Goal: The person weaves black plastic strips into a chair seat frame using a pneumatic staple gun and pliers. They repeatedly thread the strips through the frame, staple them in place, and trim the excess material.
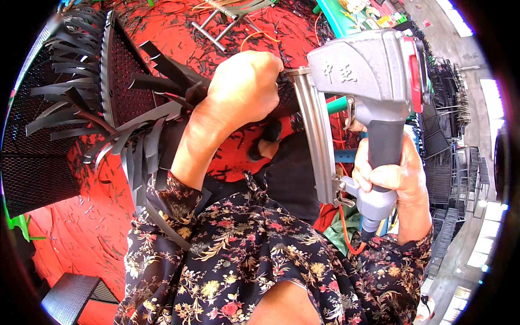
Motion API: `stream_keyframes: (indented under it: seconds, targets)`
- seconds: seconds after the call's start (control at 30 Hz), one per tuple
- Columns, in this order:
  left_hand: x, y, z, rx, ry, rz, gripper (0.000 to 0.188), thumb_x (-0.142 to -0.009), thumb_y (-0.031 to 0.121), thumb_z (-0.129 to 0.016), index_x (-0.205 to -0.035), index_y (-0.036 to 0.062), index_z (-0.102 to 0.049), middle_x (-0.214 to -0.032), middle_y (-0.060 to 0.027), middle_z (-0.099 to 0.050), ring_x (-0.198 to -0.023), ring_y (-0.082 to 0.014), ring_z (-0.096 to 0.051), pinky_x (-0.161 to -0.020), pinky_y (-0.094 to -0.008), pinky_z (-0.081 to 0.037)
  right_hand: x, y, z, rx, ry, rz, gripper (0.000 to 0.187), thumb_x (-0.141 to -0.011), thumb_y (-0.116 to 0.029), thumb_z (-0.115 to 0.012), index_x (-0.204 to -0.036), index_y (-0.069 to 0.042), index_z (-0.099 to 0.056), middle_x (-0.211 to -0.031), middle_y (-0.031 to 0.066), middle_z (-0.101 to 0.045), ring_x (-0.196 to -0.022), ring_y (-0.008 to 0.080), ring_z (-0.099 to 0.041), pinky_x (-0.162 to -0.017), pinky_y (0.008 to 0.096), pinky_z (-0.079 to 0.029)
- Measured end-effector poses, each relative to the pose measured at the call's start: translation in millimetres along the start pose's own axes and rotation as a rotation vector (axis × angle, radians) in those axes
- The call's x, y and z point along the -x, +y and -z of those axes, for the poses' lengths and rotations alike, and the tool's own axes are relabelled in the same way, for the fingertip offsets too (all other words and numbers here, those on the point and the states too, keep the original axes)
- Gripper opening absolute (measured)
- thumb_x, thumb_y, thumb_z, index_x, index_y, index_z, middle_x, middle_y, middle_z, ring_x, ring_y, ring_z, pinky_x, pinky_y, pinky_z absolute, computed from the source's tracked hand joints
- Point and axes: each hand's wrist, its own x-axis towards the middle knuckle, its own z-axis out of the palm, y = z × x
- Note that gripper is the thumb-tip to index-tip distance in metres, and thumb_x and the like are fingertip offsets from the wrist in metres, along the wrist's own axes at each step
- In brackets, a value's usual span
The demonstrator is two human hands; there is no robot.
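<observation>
A grey pneumatic stapler [357,70] with a black grip is held upright in my right hand [398,170], fingers wrapped round the grip. Its long metal magazine [317,141] slants down on the left, and its nose is close to the knuckles of my left hand [244,84]. That hand is a closed fist over a black woven piece [290,100]; its fingertips are hidden, so what it grips does not show. Loose black strips [170,70] stick out beside my left wrist, and more hang over my left forearm.
Black woven panels [127,70] with fringes of strips stand at the left. Strip scraps litter the red floor covering [216,32]. An orange hose [346,233] runs below the stapler. A metal-legged stool [230,21] stands ahead; stacked dark frames [447,130] line the right.
</observation>
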Motion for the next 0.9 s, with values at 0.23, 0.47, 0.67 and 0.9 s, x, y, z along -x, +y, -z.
stream_keyframes:
  seconds: [0.23,0.47,0.67,0.9]
  targets:
    - [1,6,-6,-0.007,0.017,0.002,0.022,-0.068,0.005,-0.061,-0.089,0.0020,-0.067,-0.080,-0.0194,-0.064,-0.081,-0.0372,-0.062,-0.075,-0.0439,-0.050,-1,0,6,0.019,-0.003,-0.024,0.021,-0.065,-0.008,-0.065,-0.083,0.001,-0.057,-0.065,0.0062,-0.058,-0.056,0.0140,-0.059,-0.053,0.0280,-0.049]
    - [3,9,-13,-0.033,0.023,0.001,0.021,-0.068,0.005,-0.062,-0.089,0.0020,-0.067,-0.080,-0.0197,-0.064,-0.083,-0.0365,-0.062,-0.076,-0.0435,-0.050,1,-6,7,0.012,-0.025,-0.074,0.037,-0.068,-0.008,-0.065,-0.102,0.001,-0.054,-0.068,0.0067,-0.058,-0.055,0.0142,-0.059,-0.053,0.0287,-0.049]
    - [8,10,-19,-0.040,0.048,-0.026,0.021,-0.069,0.005,-0.063,-0.089,0.0021,-0.067,-0.080,-0.0196,-0.064,-0.083,-0.0368,-0.062,-0.076,-0.0434,-0.050,1,-3,17,0.053,-0.038,-0.103,0.047,-0.068,-0.012,-0.065,-0.111,0.003,-0.053,-0.067,0.0082,-0.058,-0.053,0.0161,-0.058,-0.052,0.0300,-0.048]
    - [15,7,-30,-0.027,0.090,-0.071,0.022,-0.068,0.005,-0.064,-0.090,0.0006,-0.066,-0.081,-0.0210,-0.064,-0.083,-0.0370,-0.062,-0.075,-0.0422,-0.050,-3,-3,20,0.153,-0.085,-0.126,0.048,-0.069,-0.016,-0.065,-0.111,0.004,-0.053,-0.066,0.0073,-0.058,-0.053,0.0152,-0.058,-0.053,0.0292,-0.047]
